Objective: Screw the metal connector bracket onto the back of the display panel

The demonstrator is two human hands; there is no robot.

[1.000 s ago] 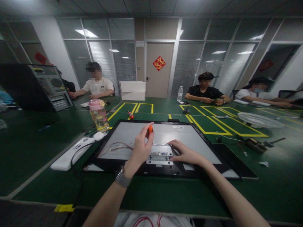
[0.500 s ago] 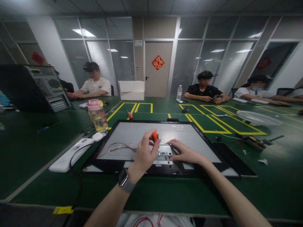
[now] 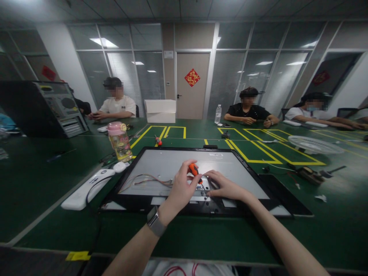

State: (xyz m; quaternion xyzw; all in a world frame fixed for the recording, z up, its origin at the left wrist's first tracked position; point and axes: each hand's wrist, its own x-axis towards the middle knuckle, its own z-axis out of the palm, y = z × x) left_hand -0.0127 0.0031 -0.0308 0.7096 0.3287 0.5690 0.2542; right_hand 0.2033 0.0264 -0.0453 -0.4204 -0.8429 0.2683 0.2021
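Note:
A flat display panel [image 3: 172,161] with a grey back and black frame lies on the green table. My left hand [image 3: 184,186] is closed round the orange-and-black handle of a screwdriver [image 3: 193,169]. The screwdriver's shaft slants down to the right, toward a metal bracket [image 3: 201,198] near the panel's front edge. My right hand [image 3: 222,185] rests at the bracket's right side, thumb and fingers bent around its edge close to the screwdriver's tip. Whether the fingers pinch something small there is hidden. Thin wires [image 3: 149,177] run across the panel left of my left hand.
Left of the panel are a white power bank-like box [image 3: 86,189] with a black cable and a pink-lidded bottle [image 3: 119,142]. A computer case [image 3: 43,109] stands far left. On the right lie a dark flat panel [image 3: 284,193] and a tool [image 3: 309,174]. Several people sit opposite.
My left hand has shifted slightly right, and the screwdriver now tilts with its shaft showing toward the bracket. My right hand has stayed nearly in place.

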